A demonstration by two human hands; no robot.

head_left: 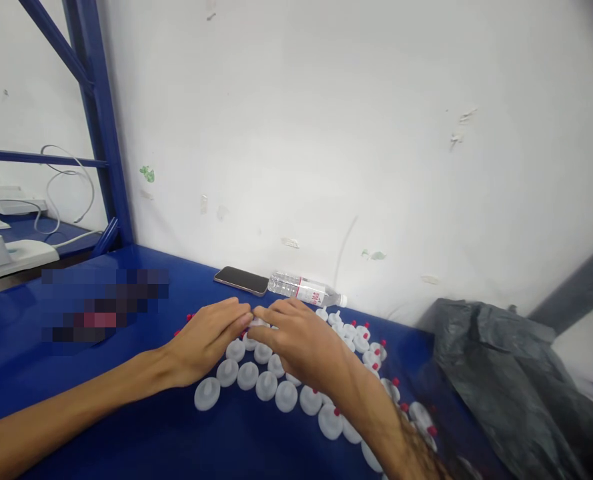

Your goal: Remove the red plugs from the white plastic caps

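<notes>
Over rows of round, whitish plastic caps with central nozzles (266, 385), my two hands meet at the fingertips. My left hand (209, 337) is closed, its fingers pressed together and pointing right. My right hand (296, 337) curls in from the other side, thumb and forefinger closed towards the left fingertips. A bit of white shows between the right thumb and forefinger; whether it is held or lies behind is hidden. Small red tips (395, 382) sit on many of the caps to the right. Both hands cover part of the rows.
A phone (242, 280) and a clear plastic bottle (303, 288) lie along the wall at the back of the blue table (176, 440). Dark plastic sheeting (501, 373) drapes over the right side. A blue metal post (101, 120) rises at the left. Behind it are white devices and cables.
</notes>
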